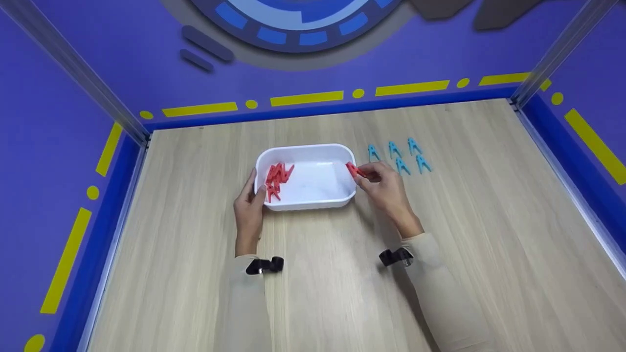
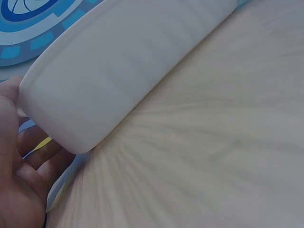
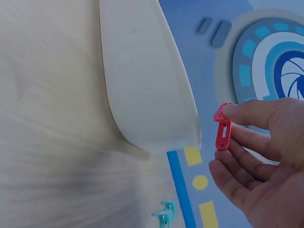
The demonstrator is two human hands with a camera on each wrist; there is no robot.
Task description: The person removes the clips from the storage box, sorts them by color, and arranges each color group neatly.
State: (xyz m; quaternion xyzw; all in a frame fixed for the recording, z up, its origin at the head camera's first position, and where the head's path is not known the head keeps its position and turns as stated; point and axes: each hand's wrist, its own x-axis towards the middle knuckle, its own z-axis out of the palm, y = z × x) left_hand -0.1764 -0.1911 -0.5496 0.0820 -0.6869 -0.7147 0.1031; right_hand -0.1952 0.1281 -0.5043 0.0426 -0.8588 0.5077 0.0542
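Observation:
A white plastic tub (image 1: pixel 313 205) stands on the table with several red clothespins (image 1: pixel 277 177) heaped at its left end. My left hand (image 1: pixel 248 215) grips the tub's left end, thumb over the rim and fingers along the outer wall; the left wrist view shows the fingers against the tub's corner (image 2: pixel 76 123). At the tub's right rim, my right hand (image 1: pixel 386 188) pinches one red clothespin (image 3: pixel 223 128) between thumb and fingers. Just beyond this hand, several blue clothespins (image 1: pixel 394 149) lie on the table in two rows.
The light wooden table (image 1: pixel 313 293) is bounded by a purple back wall (image 1: pixel 303 83) and side panels. Metal frame posts (image 1: pixel 557 54) rise at the back corners. Each sleeve carries a black wrist camera (image 1: pixel 264 265).

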